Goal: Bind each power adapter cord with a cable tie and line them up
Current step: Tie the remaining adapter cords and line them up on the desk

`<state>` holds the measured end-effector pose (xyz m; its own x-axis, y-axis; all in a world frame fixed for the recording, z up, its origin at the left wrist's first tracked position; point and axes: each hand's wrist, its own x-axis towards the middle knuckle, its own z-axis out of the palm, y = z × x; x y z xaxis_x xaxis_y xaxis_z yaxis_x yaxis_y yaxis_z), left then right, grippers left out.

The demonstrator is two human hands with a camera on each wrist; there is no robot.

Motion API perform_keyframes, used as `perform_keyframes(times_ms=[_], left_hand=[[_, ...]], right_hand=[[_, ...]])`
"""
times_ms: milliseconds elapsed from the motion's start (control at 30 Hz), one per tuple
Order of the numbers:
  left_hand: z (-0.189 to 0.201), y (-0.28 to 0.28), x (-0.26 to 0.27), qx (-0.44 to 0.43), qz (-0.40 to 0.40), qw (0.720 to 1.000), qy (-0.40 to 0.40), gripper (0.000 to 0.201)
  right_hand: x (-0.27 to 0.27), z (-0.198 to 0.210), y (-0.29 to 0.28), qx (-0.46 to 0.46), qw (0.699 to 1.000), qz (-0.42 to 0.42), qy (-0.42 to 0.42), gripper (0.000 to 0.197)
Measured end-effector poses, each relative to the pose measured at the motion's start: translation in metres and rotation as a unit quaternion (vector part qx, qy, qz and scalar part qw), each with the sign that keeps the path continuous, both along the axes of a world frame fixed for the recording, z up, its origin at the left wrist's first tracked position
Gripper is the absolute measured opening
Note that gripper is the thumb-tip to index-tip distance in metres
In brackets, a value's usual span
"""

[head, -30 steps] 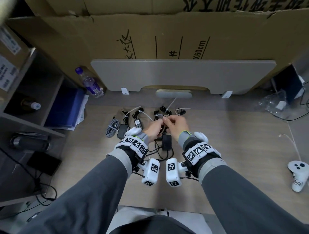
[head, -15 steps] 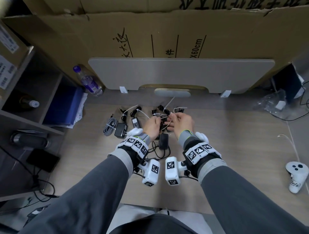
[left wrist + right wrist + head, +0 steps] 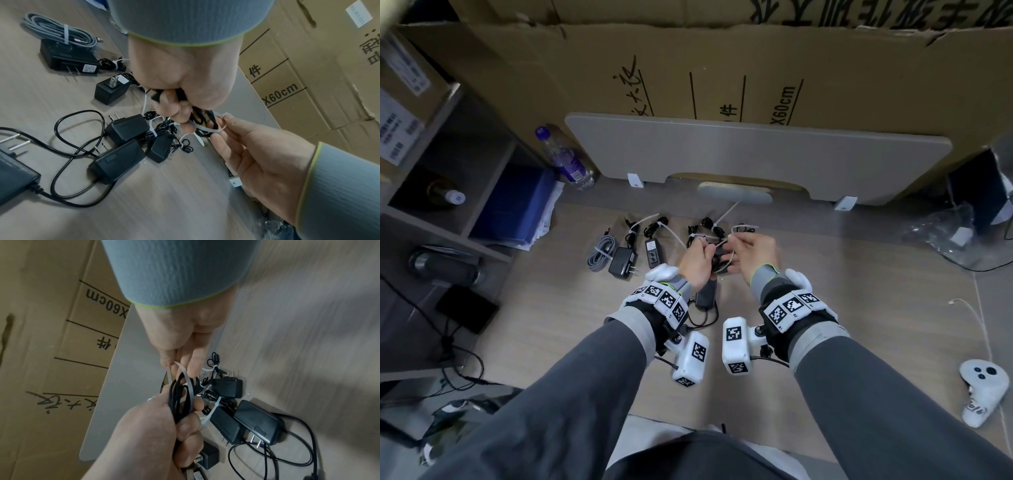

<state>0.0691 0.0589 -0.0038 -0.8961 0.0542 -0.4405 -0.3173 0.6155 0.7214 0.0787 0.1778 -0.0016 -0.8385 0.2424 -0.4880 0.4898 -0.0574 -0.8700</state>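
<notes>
Cord in hand: a black coiled cord, held off the table at frame centre in the head view, gathered into a bundle so that the tie can go round all its loops at once.
Cable tie: a white cable tie looped round that bundle; I cannot tell whether its tail is through the head yet.
Left hand: my left hand is closed round the coil, the fingers curled tight to keep the loops from springing apart.
Right hand: my right hand pinches the tie between thumb and fingertips, the other fingers loosely spread, placed to feed or pull the strap.
This cord's adapter: a black adapter lies on the table just below my left wrist, its loose cord trailing in loops; by my judgement it belongs to the coil I hold.
Finished row: tied adapters lie side by side in the upper middle of the head view, bricks toward me and tied cords away, which reads as the line-up in progress. A grey braided cable, also tied, lies at the row's left end.
Table: light wood-grain table, a grey board standing at its far edge.
Writing: the cardboard box behind reads "X60cm" and "件", with handwritten characters I cannot make out. Adapter labels are too small to read.
Periphery: a water bottle upper left; a white controller lower right.
</notes>
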Motion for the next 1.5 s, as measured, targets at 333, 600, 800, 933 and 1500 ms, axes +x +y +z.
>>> perform_keyframes(times_ms=[333, 600, 800, 933, 1500], left_hand=[[0.016, 0.009, 0.004, -0.022, 0.021, 0.998, 0.057, 0.027], [0.034, 0.008, 0.011, -0.048, -0.023, 0.995, 0.085, 0.014], [0.039, 0.005, 0.011, -0.051, -0.003, 0.993, 0.103, 0.016], [0.042, 0.005, 0.015, -0.050, -0.008, 0.993, 0.105, 0.018], [0.047, -0.003, 0.024, -0.020, -0.022, 0.995, 0.095, 0.020]], right_hand=[[-0.006, 0.010, 0.012, 0.022, 0.998, 0.051, 0.024, 0.019], [0.003, 0.015, 0.018, 0.078, 0.988, 0.130, 0.034, 0.006], [0.004, 0.026, 0.014, 0.016, 0.997, 0.041, 0.064, 0.019], [0.009, 0.030, 0.014, 0.015, 0.997, 0.034, 0.070, 0.017], [0.018, 0.027, 0.008, 0.048, 0.996, 0.021, 0.079, 0.016]])
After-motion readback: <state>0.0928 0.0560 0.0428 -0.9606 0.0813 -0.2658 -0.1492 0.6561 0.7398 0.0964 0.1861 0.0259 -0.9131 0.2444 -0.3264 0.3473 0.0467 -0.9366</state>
